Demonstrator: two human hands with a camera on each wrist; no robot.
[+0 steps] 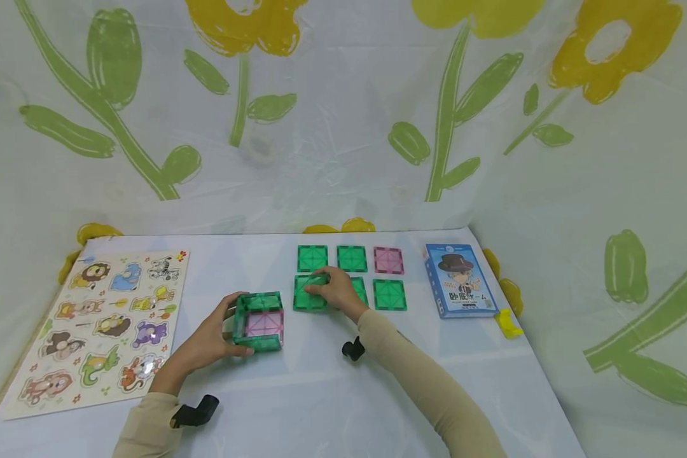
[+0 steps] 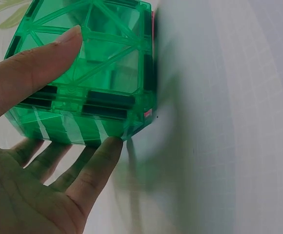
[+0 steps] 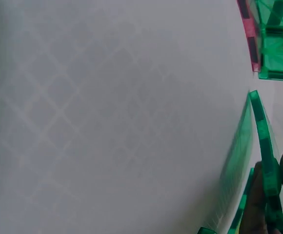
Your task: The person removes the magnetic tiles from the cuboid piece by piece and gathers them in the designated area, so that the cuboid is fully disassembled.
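Observation:
My left hand (image 1: 212, 337) grips the side of an open-topped box of green magnetic tiles (image 1: 263, 343) with a pink tile (image 1: 264, 323) as its floor. In the left wrist view, the thumb lies across one green wall (image 2: 110, 63) while fingers touch the adjoining side. To the right of that box, my right hand (image 1: 340, 289) pinches a green magnetic tile (image 3: 262, 129) between thumb and fingers. The right wrist view shows this tile edge-on, tilted against the table; part of it is hidden by the fingers.
Behind and right of my right hand lie several flat tiles, among them a green tile (image 1: 352, 259) and a pink tile (image 1: 388, 261). An animal puzzle board (image 1: 105, 302) covers the left side. A blue card-game box (image 1: 460, 280) and a yellow piece (image 1: 508, 324) are at the right edge.

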